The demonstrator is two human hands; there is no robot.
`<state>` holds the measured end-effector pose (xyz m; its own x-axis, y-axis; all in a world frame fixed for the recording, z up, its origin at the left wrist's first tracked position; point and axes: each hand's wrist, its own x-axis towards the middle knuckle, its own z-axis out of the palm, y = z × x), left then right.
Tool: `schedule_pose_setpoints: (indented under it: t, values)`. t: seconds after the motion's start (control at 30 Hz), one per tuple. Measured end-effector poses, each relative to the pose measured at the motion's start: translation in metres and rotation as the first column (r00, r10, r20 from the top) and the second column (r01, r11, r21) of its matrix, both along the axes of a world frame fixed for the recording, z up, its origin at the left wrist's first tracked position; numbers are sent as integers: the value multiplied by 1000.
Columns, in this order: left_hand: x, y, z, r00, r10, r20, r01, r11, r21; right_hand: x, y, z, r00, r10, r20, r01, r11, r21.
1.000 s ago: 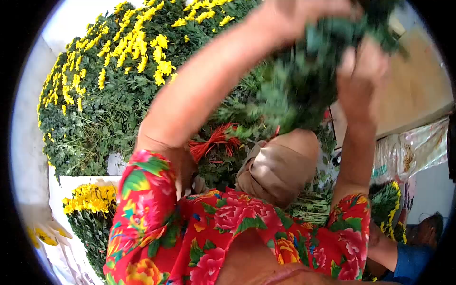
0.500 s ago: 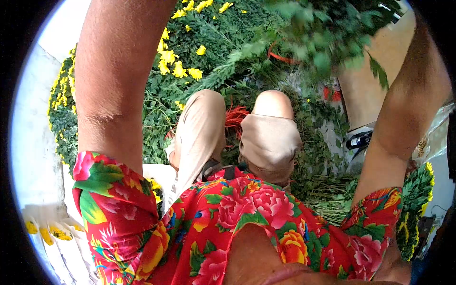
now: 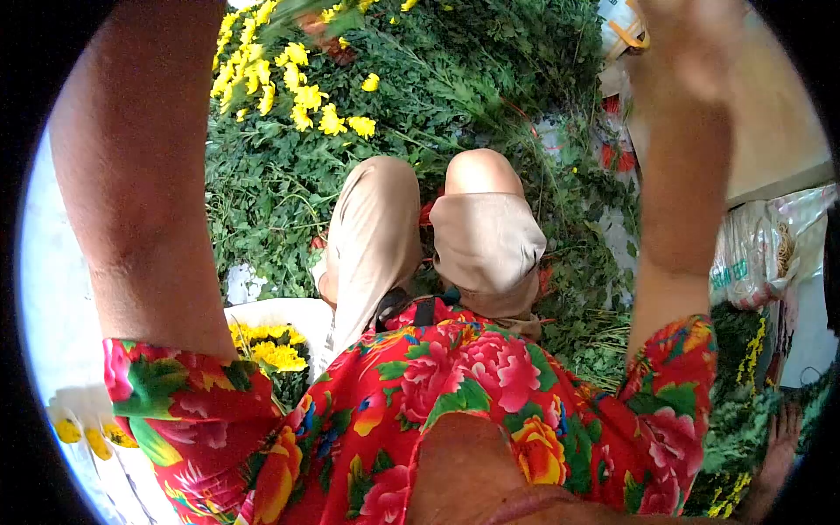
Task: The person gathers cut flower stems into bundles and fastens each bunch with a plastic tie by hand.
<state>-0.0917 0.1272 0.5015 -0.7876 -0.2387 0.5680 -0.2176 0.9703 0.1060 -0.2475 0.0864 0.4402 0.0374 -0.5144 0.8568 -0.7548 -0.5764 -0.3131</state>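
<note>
My left forearm [image 3: 144, 175] reaches up past the top edge, so my left hand is out of view. Blurred green stems [image 3: 293, 10] show beside that arm at the top. My right hand [image 3: 687, 48] is raised at the upper right, smeared by motion; its fingers cannot be made out. Under it lies a tan board [image 3: 774, 114]. Yellow chrysanthemums [image 3: 302, 96] with long leafy green stems [image 3: 490, 79] cover the floor in front of my knees. A blurred reddish-brown shape [image 3: 332, 44] among the blooms is unclear.
A white container [image 3: 306, 315] with yellow flowers [image 3: 278, 354] stands by my left side. Clear plastic bags [image 3: 752, 254] lie at the right. Red ties [image 3: 617, 157] lie near the board. Another person's hand [image 3: 779, 442] is at the lower right, by more flower bunches [image 3: 739, 420].
The blurred leafy bunch at the upper right has left that spot. My left arm has swung outward to the left, and my right hand has come into view. Another person's hand appears at lower right.
</note>
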Motion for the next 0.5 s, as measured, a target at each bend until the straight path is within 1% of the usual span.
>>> schedule_pose_setpoints:
  t: [0.07,0.1,0.13,0.17,0.2,0.23,0.27,0.3,0.33,0.37,0.43,0.47,0.5]
  values:
    - [-13,-5,8,998,59,16,-58,997,-53,6,6,-31,988,22,155,-33,997,69]
    - [-22,-11,5,993,114,23,-111,990,-92,9,10,-56,966,28,258,-62,990,126]
    - [-33,-19,-4,984,174,35,-168,977,-131,13,14,-83,931,35,364,-110,976,188]
    - [-46,-29,-26,968,246,53,-234,957,-170,15,20,-114,874,47,483,-185,952,243]
    - [-59,-40,-66,949,316,5,-302,911,-281,18,28,-151,774,72,629,-313,907,281]
    - [-64,-46,-92,924,379,-53,-369,847,-383,19,38,-189,625,122,771,-483,836,259]
    - [-57,-37,-104,886,384,259,-362,923,-131,20,49,-227,442,123,888,-619,759,203]
    - [-59,-32,-137,874,419,247,-403,908,-115,16,67,-239,601,86,794,-584,726,363]
    - [-58,-30,-168,871,414,263,-406,910,-88,11,86,-251,743,72,665,-519,690,505]
    - [-55,-23,-185,816,452,360,-444,889,-110,7,104,-242,926,42,374,-315,630,710]
    - [-58,-18,-226,798,532,282,-521,845,-120,-6,116,-211,937,168,305,-343,292,893]
    - [-61,-14,-240,793,570,216,-553,822,-140,-12,122,-183,917,331,223,-308,232,923]
    - [-66,-10,-251,781,605,151,-585,795,-160,-17,126,-155,859,490,147,-265,180,947]
